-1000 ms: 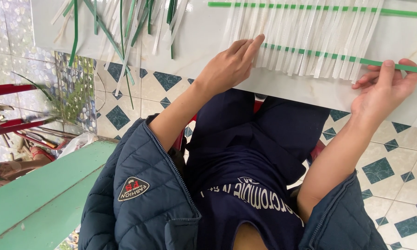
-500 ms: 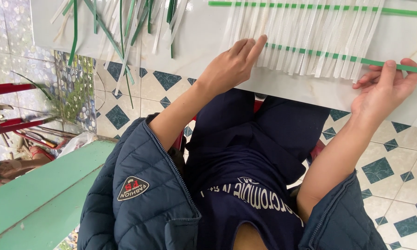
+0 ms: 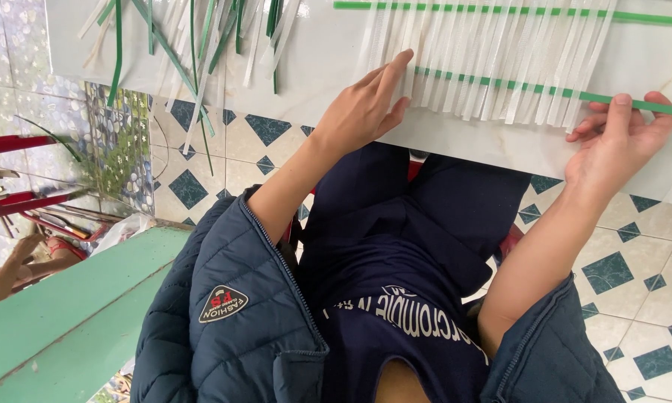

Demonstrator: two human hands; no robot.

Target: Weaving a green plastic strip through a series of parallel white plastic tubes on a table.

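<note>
Pinched under your right hand (image 3: 620,142), the green strip (image 3: 545,90) runs leftward across the hanging white strips (image 3: 493,60); your thumb lies flat along its end and the fingers curl beneath, so how firmly they close on it stays hidden. Your left hand (image 3: 362,108) rests open, fingers straight and together, its fingertips (image 3: 402,61) pressing on the leftmost white strips just where the green strip ends. It grips nothing.

Nearest to you, your dark blue quilted jacket (image 3: 224,313) fills the bottom of the view, its lower part cut off by the frame. A green bench (image 3: 67,306) sits to your left, only partly in view. Past your knees lies the tiled floor (image 3: 620,269) with dark blue diamonds.

Beyond your hands, the white board (image 3: 470,138) carries the weaving. A second green strip (image 3: 500,9) crosses the white strips near the top edge, and the strips' upper ends run out of view. Farther left, loose green and white strips (image 3: 194,37) hang over the board's edge in a tangle; you cannot count them. At the far left edge, red pieces (image 3: 15,142) and another person's hand (image 3: 22,250) are too cropped to make out.
</note>
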